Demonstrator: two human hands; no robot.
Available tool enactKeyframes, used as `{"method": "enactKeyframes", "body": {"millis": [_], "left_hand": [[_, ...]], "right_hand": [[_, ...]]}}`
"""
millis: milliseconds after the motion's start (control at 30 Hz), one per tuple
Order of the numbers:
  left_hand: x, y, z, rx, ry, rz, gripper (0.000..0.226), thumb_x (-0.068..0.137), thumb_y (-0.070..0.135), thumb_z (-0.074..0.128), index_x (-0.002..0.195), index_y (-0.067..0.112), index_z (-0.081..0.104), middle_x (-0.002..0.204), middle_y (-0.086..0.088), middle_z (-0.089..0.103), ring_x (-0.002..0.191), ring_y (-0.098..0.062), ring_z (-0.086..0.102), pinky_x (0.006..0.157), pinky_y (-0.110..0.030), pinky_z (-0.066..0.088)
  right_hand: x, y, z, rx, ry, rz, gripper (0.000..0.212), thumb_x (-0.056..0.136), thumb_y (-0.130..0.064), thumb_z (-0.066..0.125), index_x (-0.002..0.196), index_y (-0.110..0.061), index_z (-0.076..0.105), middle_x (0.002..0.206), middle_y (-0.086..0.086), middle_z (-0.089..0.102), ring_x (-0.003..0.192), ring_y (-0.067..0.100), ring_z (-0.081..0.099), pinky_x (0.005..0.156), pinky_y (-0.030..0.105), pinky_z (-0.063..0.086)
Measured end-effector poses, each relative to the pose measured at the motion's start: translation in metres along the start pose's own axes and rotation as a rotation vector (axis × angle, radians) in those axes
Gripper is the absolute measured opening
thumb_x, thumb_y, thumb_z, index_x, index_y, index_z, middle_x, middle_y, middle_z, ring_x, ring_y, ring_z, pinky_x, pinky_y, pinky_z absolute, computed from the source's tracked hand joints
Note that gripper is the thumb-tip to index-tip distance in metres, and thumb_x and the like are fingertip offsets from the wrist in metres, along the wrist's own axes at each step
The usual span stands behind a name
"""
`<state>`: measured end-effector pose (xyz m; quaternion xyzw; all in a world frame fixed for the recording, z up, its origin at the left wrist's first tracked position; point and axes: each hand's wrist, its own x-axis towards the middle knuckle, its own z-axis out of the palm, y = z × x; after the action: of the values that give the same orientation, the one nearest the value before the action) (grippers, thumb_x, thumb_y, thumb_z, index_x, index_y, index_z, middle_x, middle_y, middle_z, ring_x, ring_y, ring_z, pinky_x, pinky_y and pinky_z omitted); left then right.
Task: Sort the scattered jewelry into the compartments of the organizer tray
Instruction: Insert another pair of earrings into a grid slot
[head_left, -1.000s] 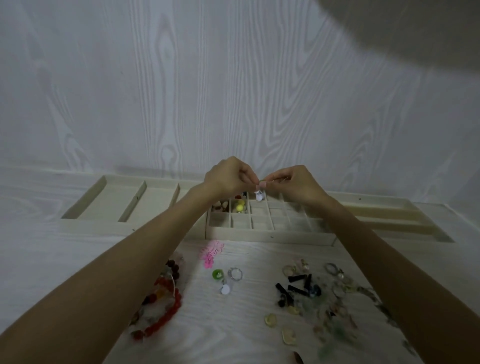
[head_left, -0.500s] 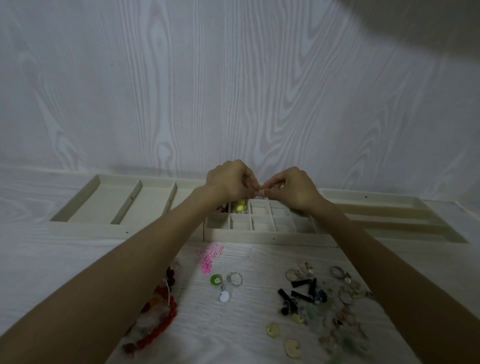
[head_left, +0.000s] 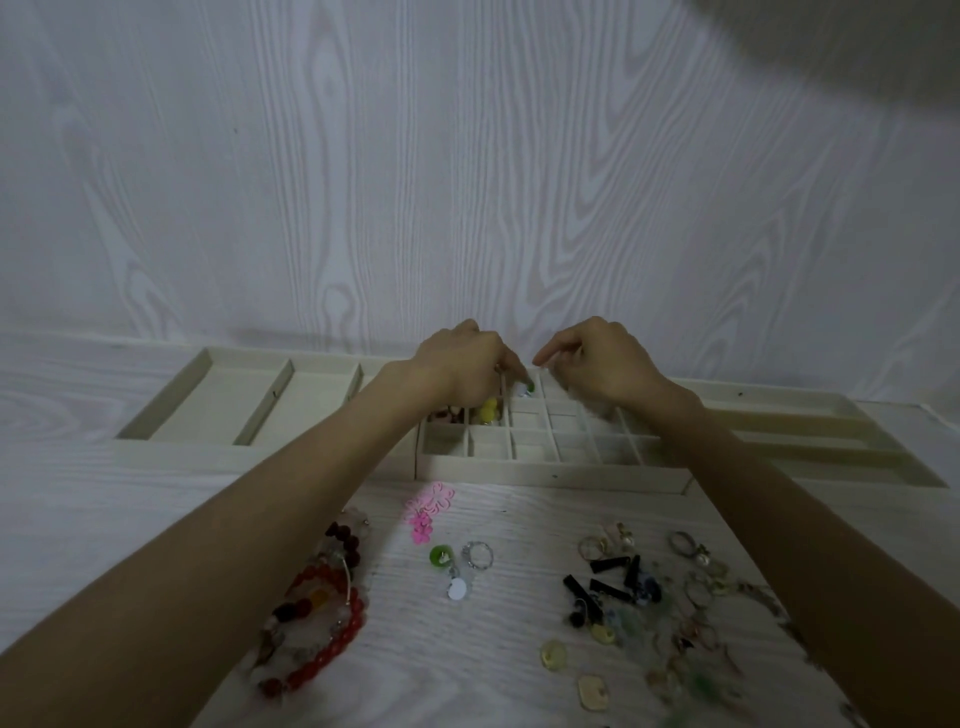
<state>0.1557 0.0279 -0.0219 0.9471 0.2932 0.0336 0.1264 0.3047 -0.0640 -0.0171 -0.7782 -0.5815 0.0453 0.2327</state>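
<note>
Over the organizer tray (head_left: 550, 474) grid's back rows, left hand (head_left: 462, 366) pinches a small green-and-white earring (head_left: 525, 388) down into a cell; right hand (head_left: 602, 364) just beside it, fingers loosely curled, holding nothing visible. Near tray's front edge on tabletop (head_left: 467, 649): scattered jewelry, one pink piece (head_left: 430, 506), one green ring (head_left: 440, 555), one red bead bracelet (head_left: 327, 629).

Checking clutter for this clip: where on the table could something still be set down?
Free: the bare strip between the silver ring and black pieces; the table left of the red bead bracelets. Crowded: the near-right ring pile.
</note>
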Motion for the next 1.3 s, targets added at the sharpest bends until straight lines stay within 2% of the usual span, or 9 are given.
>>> {"method": "enactKeyframes", "body": {"millis": [167, 300, 400, 567, 667, 833, 1100, 1167, 1300], "left_hand": [[-0.002, 0.004, 0.002, 0.167, -0.050, 0.043, 0.052, 0.090, 0.009, 0.039, 0.132, 0.038, 0.051, 0.136, -0.002, 0.050, 0.122, -0.023, 0.036, 0.081, -0.029, 0.028], [-0.007, 0.008, 0.004, 0.258, 0.011, 0.067, 0.045, 0.093, 0.011, 0.040, 0.129, 0.033, 0.056, 0.139, 0.005, 0.047, 0.121, -0.020, 0.036, 0.081, -0.028, 0.025], [-0.010, 0.009, 0.002, 0.228, 0.083, 0.064, 0.042, 0.094, 0.012, 0.042, 0.127, 0.031, 0.058, 0.135, 0.003, 0.050, 0.120, -0.021, 0.037, 0.082, -0.027, 0.025], [-0.011, 0.009, -0.003, 0.150, 0.141, 0.051, 0.039, 0.092, 0.010, 0.049, 0.119, 0.032, 0.064, 0.128, 0.005, 0.054, 0.116, -0.018, 0.038, 0.082, -0.025, 0.025], [-0.010, 0.011, -0.003, 0.154, 0.094, 0.056, 0.035, 0.095, 0.017, 0.047, 0.120, 0.034, 0.064, 0.130, 0.005, 0.053, 0.117, -0.019, 0.038, 0.084, -0.026, 0.025], [-0.008, 0.015, 0.000, 0.179, 0.127, 0.059, 0.032, 0.096, 0.023, 0.046, 0.120, 0.034, 0.063, 0.128, 0.005, 0.054, 0.116, -0.019, 0.039, 0.084, -0.025, 0.025], [-0.002, 0.015, 0.003, 0.159, 0.113, 0.035, 0.034, 0.095, 0.019, 0.046, 0.121, 0.031, 0.063, 0.125, 0.003, 0.057, 0.115, -0.020, 0.040, 0.083, -0.026, 0.027], [-0.006, 0.014, 0.000, 0.088, 0.148, -0.002, 0.035, 0.092, 0.016, 0.048, 0.120, 0.029, 0.064, 0.123, 0.000, 0.059, 0.116, -0.020, 0.040, 0.083, -0.027, 0.029], [-0.039, 0.006, -0.011, -0.069, 0.217, -0.046, 0.037, 0.090, 0.012, 0.048, 0.115, 0.032, 0.067, 0.124, -0.006, 0.060, 0.111, -0.022, 0.051, 0.081, -0.030, 0.042]], "right_hand": [[-0.010, -0.002, -0.003, -0.211, -0.084, -0.055, 0.039, 0.090, -0.004, 0.047, 0.099, -0.032, 0.073, 0.104, -0.003, 0.070, 0.072, 0.003, 0.047, 0.072, 0.019, 0.033], [-0.011, -0.004, -0.002, -0.266, -0.075, -0.083, 0.039, 0.091, -0.006, 0.045, 0.103, -0.031, 0.072, 0.107, 0.000, 0.071, 0.089, 0.016, 0.059, 0.075, 0.023, 0.032], [-0.011, -0.005, 0.002, -0.284, -0.084, -0.108, 0.041, 0.092, -0.005, 0.044, 0.106, -0.031, 0.072, 0.108, 0.000, 0.070, 0.095, 0.020, 0.059, 0.076, 0.025, 0.032], [-0.013, -0.006, -0.001, -0.280, -0.012, -0.117, 0.042, 0.091, -0.004, 0.044, 0.101, -0.032, 0.073, 0.084, 0.002, 0.061, 0.080, 0.018, 0.050, 0.073, 0.027, 0.029], [-0.013, -0.009, 0.001, -0.289, -0.040, -0.120, 0.044, 0.091, -0.004, 0.042, 0.101, -0.034, 0.073, 0.093, 0.003, 0.065, 0.079, 0.015, 0.041, 0.074, 0.029, 0.029], [-0.011, -0.011, 0.002, -0.297, -0.062, -0.119, 0.041, 0.090, -0.006, 0.044, 0.101, -0.034, 0.073, 0.101, 0.004, 0.065, 0.090, 0.023, 0.052, 0.077, 0.029, 0.030], [-0.014, -0.012, -0.003, -0.273, -0.022, -0.112, 0.036, 0.093, -0.009, 0.046, 0.102, -0.030, 0.073, 0.082, -0.007, 0.044, 0.093, 0.020, 0.051, 0.080, 0.029, 0.029], [-0.022, -0.012, -0.010, -0.234, 0.003, -0.108, 0.033, 0.093, -0.010, 0.047, 0.101, -0.027, 0.074, 0.075, -0.012, 0.047, 0.085, 0.015, 0.049, 0.079, 0.028, 0.031], [-0.053, -0.021, -0.022, -0.080, 0.010, -0.120, 0.030, 0.091, -0.010, 0.051, 0.096, -0.028, 0.074, 0.080, -0.006, 0.064, 0.074, 0.014, 0.059, 0.064, 0.018, 0.034]]}}
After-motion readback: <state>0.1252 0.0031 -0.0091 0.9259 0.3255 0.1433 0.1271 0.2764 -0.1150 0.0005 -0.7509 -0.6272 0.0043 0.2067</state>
